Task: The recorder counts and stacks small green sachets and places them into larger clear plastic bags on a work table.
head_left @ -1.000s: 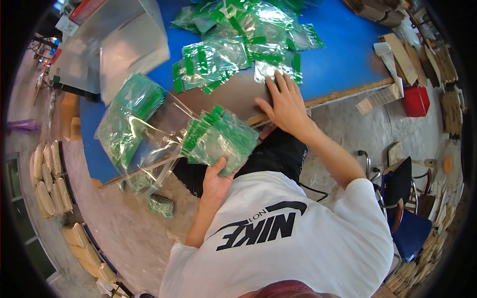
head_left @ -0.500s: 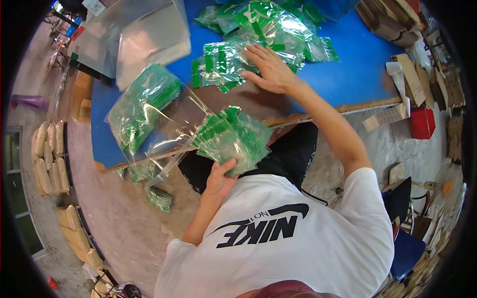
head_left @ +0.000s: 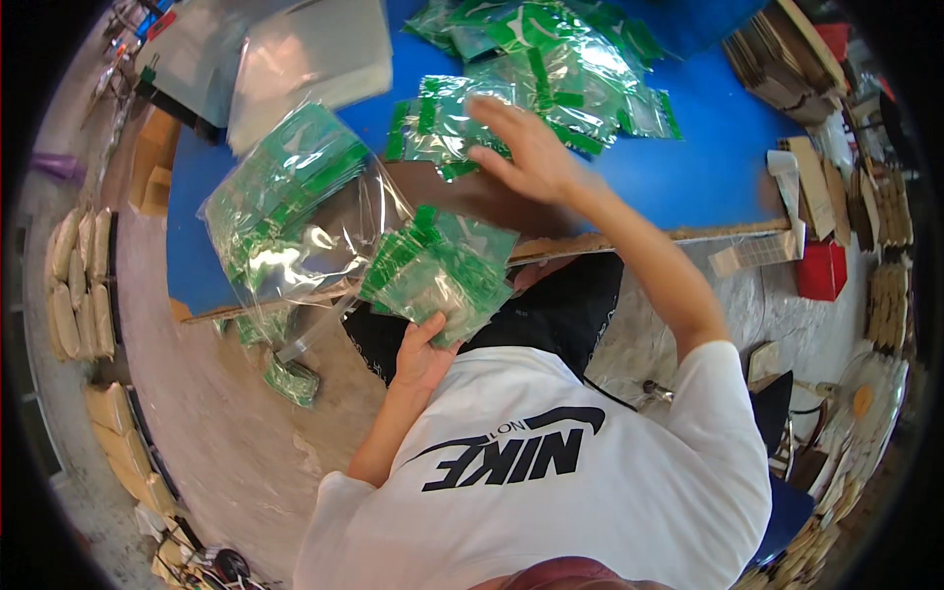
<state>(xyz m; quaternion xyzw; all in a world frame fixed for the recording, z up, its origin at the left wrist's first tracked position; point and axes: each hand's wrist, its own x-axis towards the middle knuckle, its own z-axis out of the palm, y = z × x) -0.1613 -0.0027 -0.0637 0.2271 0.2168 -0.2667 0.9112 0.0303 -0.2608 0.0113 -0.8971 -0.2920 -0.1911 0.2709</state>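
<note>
My left hand (head_left: 425, 356) grips a fanned stack of green-and-clear plastic packets (head_left: 441, 280) by its lower edge, in front of my lap. At the near side of a large pile of similar packets (head_left: 575, 69), my right hand (head_left: 531, 152) is spread, palm down and slightly blurred. Its fingertips lie over a loose packet (head_left: 442, 110); whether they touch it I cannot tell. Left of the stack, a big clear plastic bag (head_left: 339, 241) holds more green packets (head_left: 295, 172) and hangs partly over the table edge.
The blue table (head_left: 723, 147) has a worn near edge. Clear plastic sheets (head_left: 305, 59) lie at the back left, folded cardboard (head_left: 787, 59) at the back right. A red box (head_left: 822, 270) stands beyond the right edge. A packet bundle (head_left: 292, 382) shows below the table at left.
My right hand has shifted slightly left and nearer, with its fingers less flat on the packets. My left hand, still holding the stack, has moved a little left. The whole view has shifted slightly.
</note>
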